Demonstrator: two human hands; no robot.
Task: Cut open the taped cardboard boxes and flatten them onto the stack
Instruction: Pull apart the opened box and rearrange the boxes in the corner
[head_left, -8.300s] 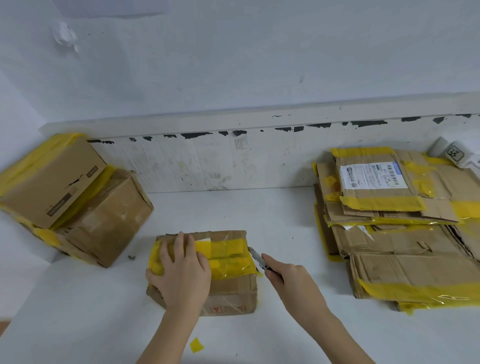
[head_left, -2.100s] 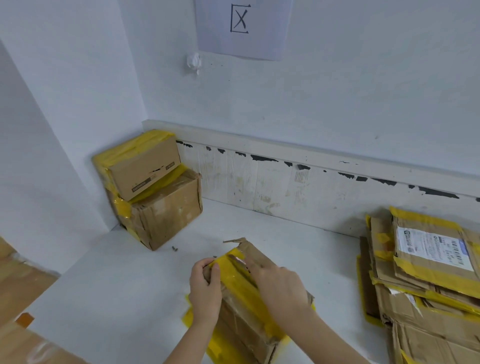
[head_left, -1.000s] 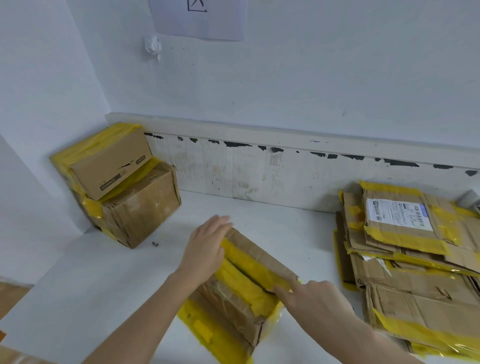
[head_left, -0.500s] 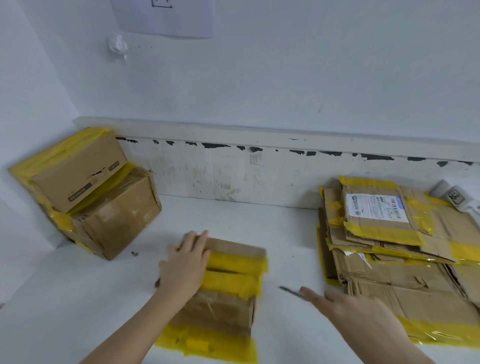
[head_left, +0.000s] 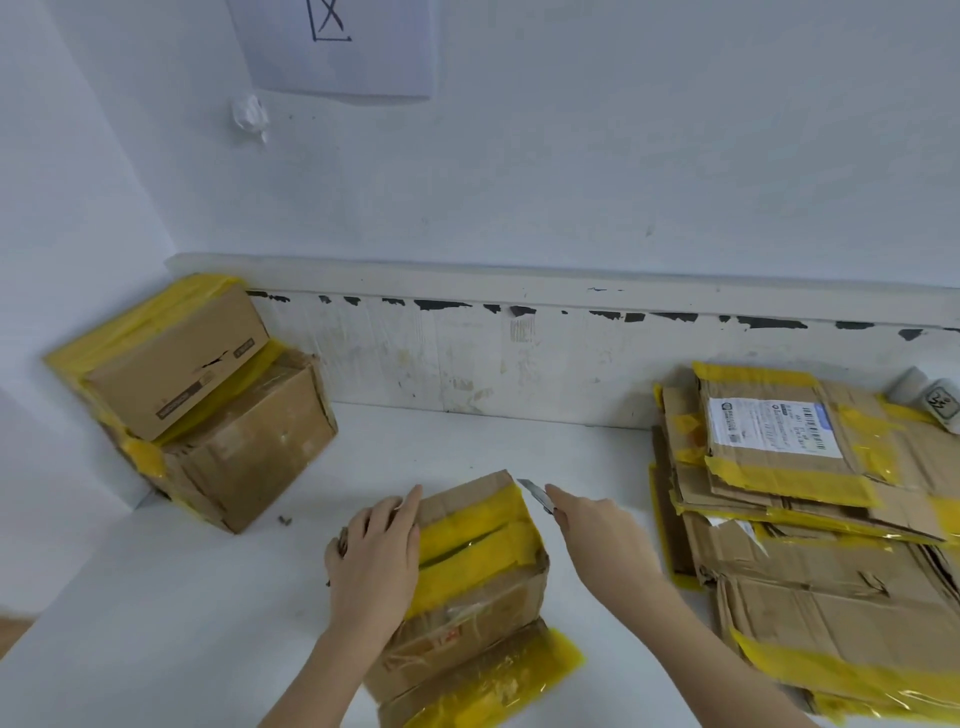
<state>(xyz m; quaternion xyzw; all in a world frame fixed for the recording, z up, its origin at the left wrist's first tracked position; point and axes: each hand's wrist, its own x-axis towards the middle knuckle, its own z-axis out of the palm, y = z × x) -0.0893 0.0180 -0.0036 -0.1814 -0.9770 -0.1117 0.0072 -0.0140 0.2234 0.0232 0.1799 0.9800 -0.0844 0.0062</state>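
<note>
The handle of the knife (head_left: 537, 494) is buried inside the right hand (head_left: 602, 535), so only the short blade shows, its tip close to the far right corner of the cardboard box (head_left: 467, 582) at lower centre of the frame; whether the blade touches the tape cannot be told. The right hand is clenched around the knife. The left hand (head_left: 376, 558) lies flat on the box's left top, fingers straight and pressing, hiding that side. The box's near end and its loose yellow-taped flap run off the bottom edge of the frame. A slit shows in the yellow tape (head_left: 478, 535) across the top.

At the right, the stack of flattened boxes (head_left: 810, 525) is cut off by the frame's right edge; a small grey-white object (head_left: 935, 400) behind it is hard to identify. At the left, two taped boxes (head_left: 208, 410) sit piled in the corner, the upper one tilted.

Bare white worktop (head_left: 171, 613) lies between the pile, the box and the stack. Behind runs a scuffed white wall with chipped paint, and a paper sheet (head_left: 337, 41) marked with an X hangs at the top.
</note>
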